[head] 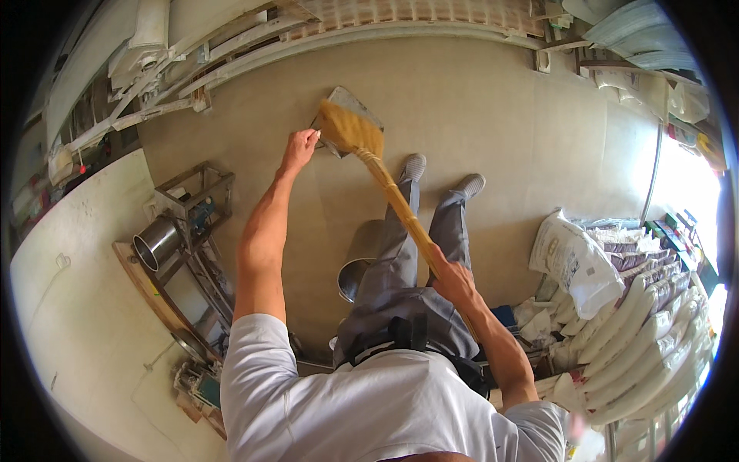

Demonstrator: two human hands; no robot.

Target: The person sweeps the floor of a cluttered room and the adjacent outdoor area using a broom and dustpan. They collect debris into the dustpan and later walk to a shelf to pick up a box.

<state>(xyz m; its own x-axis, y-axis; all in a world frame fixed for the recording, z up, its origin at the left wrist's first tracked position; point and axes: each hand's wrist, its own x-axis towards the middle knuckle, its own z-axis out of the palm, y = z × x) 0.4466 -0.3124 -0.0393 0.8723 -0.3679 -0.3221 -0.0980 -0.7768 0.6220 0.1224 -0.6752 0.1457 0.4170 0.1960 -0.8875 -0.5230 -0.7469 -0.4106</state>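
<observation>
A straw broom [398, 199] slants across the view, its long handle wrapped with binding near the head. My right hand [454, 279] is closed around the handle in front of my hip. The broom's tan bristles [352, 128] lie over a flat metal dustpan [350, 97], hiding most of its middle. My left hand [300, 149] is a fist at the dustpan's left edge, appearing to grip its handle, which the fingers mostly cover. Any sweepings in the pan are hidden by the bristles.
A metal bucket [353, 278] stands beside my left leg. At left are a metal frame [202, 196] with a steel cylinder [156, 245] and a pale wall [75, 289]. Stacked white sacks [641, 341] fill the right side. A long frame [369, 32] crosses the far side.
</observation>
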